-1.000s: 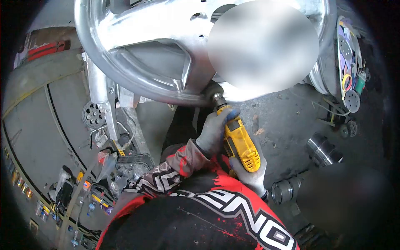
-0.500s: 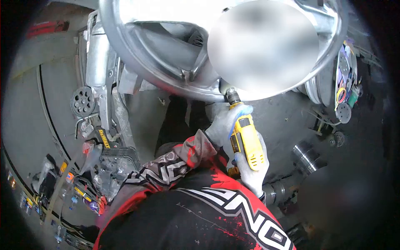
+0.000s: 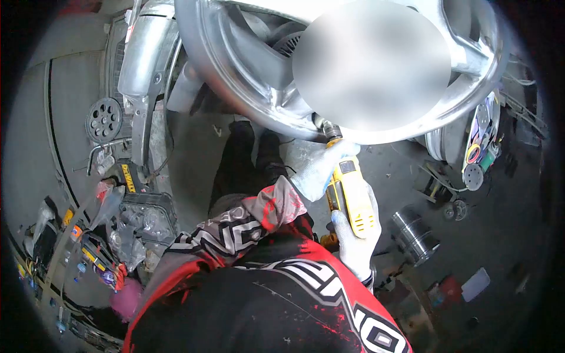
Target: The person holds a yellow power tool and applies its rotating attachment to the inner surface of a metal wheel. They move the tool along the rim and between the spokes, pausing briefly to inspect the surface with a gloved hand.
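Note:
A yellow power drill points away from me. Its chuck end, carrying a small attachment, meets the lower edge of a large silver alloy wheel; whether the tip touches the metal I cannot make out. My left hand, in a pale work glove, wraps round the front of the drill just behind the chuck. At the rear, my gloved right hand grips the drill's body and handle, with fingers partly hidden beneath. Part of the wheel is covered by a blurred patch.
On the left stand a silver machine arm, a perforated disc and a black tool case with plastic bags. Metal cylinders lie on the floor at right. Sanding discs hang near another wheel.
The view has shifted, so the wheel sits further right and things at left slide left. Both hands keep hold of the drill at the wheel's lower edge.

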A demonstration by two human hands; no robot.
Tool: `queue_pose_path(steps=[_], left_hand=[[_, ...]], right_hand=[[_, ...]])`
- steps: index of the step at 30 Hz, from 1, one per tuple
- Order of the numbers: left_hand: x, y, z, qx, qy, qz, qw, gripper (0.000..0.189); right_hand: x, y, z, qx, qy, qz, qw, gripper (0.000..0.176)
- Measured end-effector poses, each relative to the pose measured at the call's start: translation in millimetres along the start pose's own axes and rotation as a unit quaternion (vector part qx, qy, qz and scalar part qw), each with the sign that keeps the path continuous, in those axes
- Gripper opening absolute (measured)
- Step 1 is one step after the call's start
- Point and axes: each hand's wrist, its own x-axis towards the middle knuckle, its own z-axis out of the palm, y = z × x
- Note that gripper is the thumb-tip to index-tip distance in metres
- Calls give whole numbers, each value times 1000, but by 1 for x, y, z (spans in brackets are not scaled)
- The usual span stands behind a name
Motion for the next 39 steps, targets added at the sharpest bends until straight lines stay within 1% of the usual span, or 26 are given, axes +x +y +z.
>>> queue_pose_path(steps=[1, 5, 6, 8, 11, 13, 15, 17, 21, 23, 27, 29, 32, 36, 39], left_hand=[[2, -1, -2, 5, -13, 9, 1000, 22], [15, -11, 0, 27, -10, 11, 1000, 23], [18, -15, -1, 21, -10, 13, 1000, 23], [20, -20, -6, -32, -18, 8, 999, 22], [15, -13, -7, -1, -10, 35, 999, 23], [14, -12, -4, -11, -15, 34, 999, 23], [17, -16, 0, -24, -22, 31, 999, 23], [20, -21, 3, -30, -15, 29, 999, 23], [33, -32, 8, -32, -26, 8, 999, 22], [39, -37, 10, 0, -31, -11, 999, 21], [47, -44, 20, 17, -29, -13, 999, 21], [54, -48, 20, 46, -43, -7, 998, 22], [49, -42, 22, 31, -40, -27, 998, 21], [38, -34, 1, 3, -40, -14, 999, 19], [22, -20, 2, 16, -4, 30, 999, 22]], right_hand=[[2, 3, -4, -9, -7, -4, 1000, 71], [4, -3, -12, -8, 0, 12, 1000, 71], [5, -3, -13, -13, -3, 12, 1000, 71], [6, 0, -13, -30, -2, 5, 1000, 71], [9, 0, -12, -22, -20, 0, 1000, 72], [12, -1, -14, -24, -22, -6, 999, 72], [13, -3, -18, -29, -23, -11, 999, 72], [13, -3, -22, -14, -13, 19, 1000, 72], [15, 0, -35, -32, -8, 17, 999, 71], [15, 3, -41, -37, 3, -3, 999, 70], [15, 0, -47, -40, 22, 3, 999, 70], [14, -2, -48, -48, 36, 15, 998, 69], [12, 3, -44, -65, 43, -2, 997, 69], [12, 3, -30, -55, 8, -10, 998, 69], [13, 3, -23, -71, -23, -40, 996, 69]])
